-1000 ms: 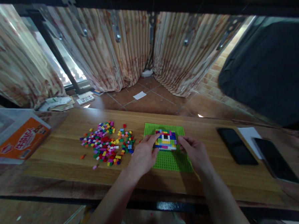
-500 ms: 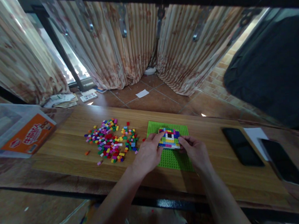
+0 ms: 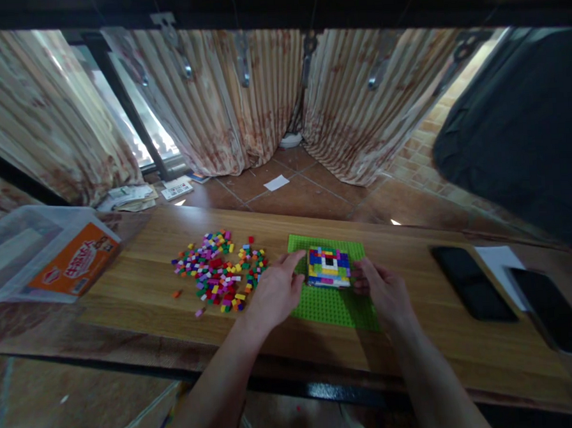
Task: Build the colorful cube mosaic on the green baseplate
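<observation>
On the green baseplate (image 3: 334,308) sits a square block build (image 3: 328,277) of many colours, with white bricks around a dark spot at its centre. My left hand (image 3: 278,288) is just left of the build, thumb and index finger apart and holding nothing. To the right of the build, my right hand (image 3: 383,290) has its fingers loosely spread, a small gap from the bricks. Left of my left hand lies a loose pile of small coloured bricks (image 3: 216,263).
The wooden table (image 3: 149,266) carries a clear plastic box (image 3: 51,217) with an orange label at the far left. At the right lie a black phone (image 3: 472,284), a white paper (image 3: 499,263) and a second dark phone (image 3: 554,308). Striped curtains (image 3: 213,103) hang behind.
Both hands have let go of the block build and moved outward to either side. The build now rests on the baseplate. The view has tilted up slightly.
</observation>
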Action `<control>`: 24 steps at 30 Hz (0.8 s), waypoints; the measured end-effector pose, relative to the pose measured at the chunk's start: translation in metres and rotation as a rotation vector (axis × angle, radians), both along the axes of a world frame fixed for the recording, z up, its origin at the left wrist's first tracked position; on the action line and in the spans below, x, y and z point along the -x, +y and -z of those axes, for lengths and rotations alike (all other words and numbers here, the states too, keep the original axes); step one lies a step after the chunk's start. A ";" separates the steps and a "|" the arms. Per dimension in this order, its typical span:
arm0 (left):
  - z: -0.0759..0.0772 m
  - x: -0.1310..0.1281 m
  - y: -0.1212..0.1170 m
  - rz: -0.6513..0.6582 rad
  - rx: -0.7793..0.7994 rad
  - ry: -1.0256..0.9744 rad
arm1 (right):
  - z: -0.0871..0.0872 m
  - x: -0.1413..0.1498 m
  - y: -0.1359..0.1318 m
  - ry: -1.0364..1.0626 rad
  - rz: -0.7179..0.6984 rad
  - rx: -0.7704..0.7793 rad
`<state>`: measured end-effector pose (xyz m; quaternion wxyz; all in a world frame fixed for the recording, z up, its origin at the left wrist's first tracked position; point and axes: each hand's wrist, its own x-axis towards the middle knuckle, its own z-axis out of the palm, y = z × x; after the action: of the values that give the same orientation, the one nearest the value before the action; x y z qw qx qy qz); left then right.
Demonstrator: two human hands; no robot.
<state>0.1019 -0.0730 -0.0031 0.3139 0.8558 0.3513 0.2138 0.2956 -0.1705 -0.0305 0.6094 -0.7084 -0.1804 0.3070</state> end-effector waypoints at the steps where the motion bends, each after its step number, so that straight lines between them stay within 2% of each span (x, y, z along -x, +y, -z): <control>1: 0.000 0.004 0.005 -0.022 -0.015 0.004 | 0.000 -0.001 0.000 -0.022 -0.001 0.010; 4: -0.004 0.022 0.024 -0.119 -0.052 0.033 | 0.001 -0.003 0.001 -0.073 -0.020 0.042; 7: -0.010 0.051 0.048 -0.269 -0.059 0.079 | 0.005 -0.007 -0.001 -0.118 -0.020 0.074; 11: -0.020 0.094 0.069 -0.439 -0.036 0.258 | 0.009 -0.012 -0.004 -0.165 -0.030 0.132; 16: -0.023 0.127 0.074 -0.453 0.019 0.359 | 0.006 -0.013 -0.004 -0.178 -0.051 0.187; 24: -0.014 0.153 0.079 -0.488 0.111 0.507 | 0.001 -0.010 -0.002 -0.239 -0.085 0.291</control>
<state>-0.0510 0.0059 0.0108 0.2026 0.7542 0.6231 0.0441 0.3055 -0.1729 -0.0311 0.4613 -0.8123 -0.2350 0.2687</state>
